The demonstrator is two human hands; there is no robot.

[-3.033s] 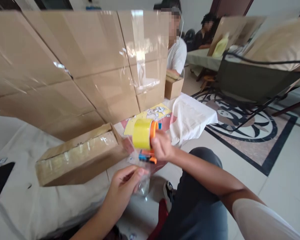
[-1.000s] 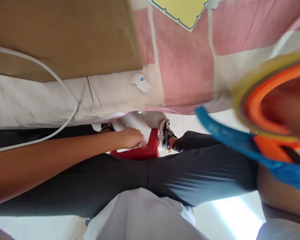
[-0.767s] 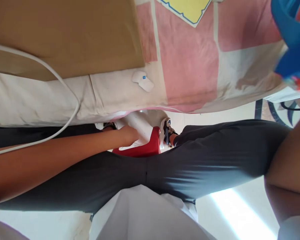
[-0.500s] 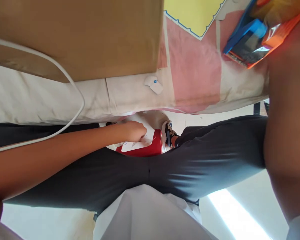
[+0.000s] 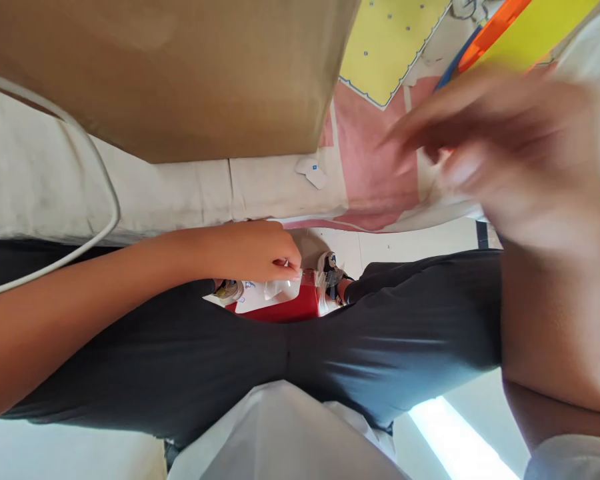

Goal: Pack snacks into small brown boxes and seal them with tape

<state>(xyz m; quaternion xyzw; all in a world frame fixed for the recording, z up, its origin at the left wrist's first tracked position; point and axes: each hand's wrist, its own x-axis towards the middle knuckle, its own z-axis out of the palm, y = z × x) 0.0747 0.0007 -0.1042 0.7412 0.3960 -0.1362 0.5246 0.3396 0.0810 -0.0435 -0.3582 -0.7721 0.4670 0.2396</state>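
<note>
My left hand point(image 5: 267, 252) hangs between my knees with its fingers pinched together on a thin piece of clear plastic film point(image 5: 310, 277). Below it stands a red stool or box point(image 5: 285, 312) with a white printed card or sheet point(image 5: 260, 297) on top. My right hand point(image 5: 500, 140) is raised over the right side of the cloth-covered surface, smeared by motion. Its fingers reach leftward, and whether they hold anything is unclear. Just behind it lies an orange, blue and yellow package point(image 5: 495, 37), partly hidden by the hand.
A large cardboard box point(image 5: 170, 80) occupies the upper left of the pink-and-white cloth point(image 5: 380, 160). Beside it lies a yellow sheet with a blue wavy border point(image 5: 390, 53). Small white tags point(image 5: 313, 173) rest near the cloth's edge. A white cable point(image 5: 105, 193) loops across my left forearm.
My right hand has come into view, swinging in over the cloth from the right. The left hand has risen slightly and shifted right, with clear film now showing at its fingertips.
</note>
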